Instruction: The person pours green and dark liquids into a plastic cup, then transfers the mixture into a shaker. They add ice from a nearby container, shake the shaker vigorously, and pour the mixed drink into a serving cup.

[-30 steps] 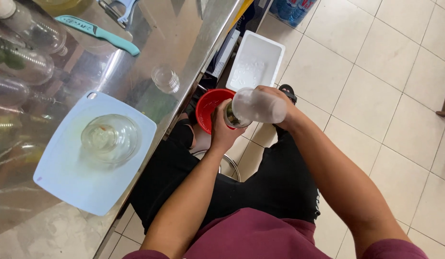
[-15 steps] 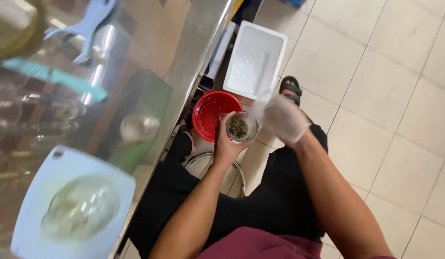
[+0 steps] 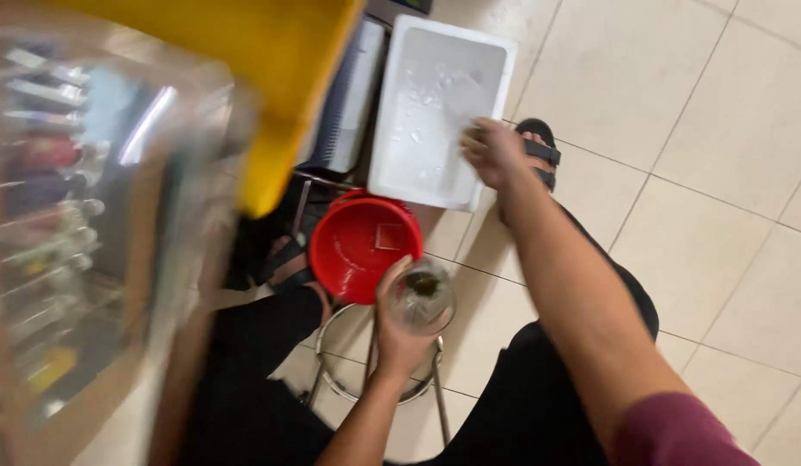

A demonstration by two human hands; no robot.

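We reach for ice with one hand, glass held in the other.

Our left hand grips the clear round glass at lower centre, just below the red plastic bucket. Our right hand hangs with fingers curled loosely, holding nothing, over the white rectangular ice tub at upper centre. Next, we judge, comes scooping carefully.

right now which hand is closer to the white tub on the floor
Right. The right hand reaches over the near edge of the white tub. The left hand is further back, holding a clear glass beside the red bucket.
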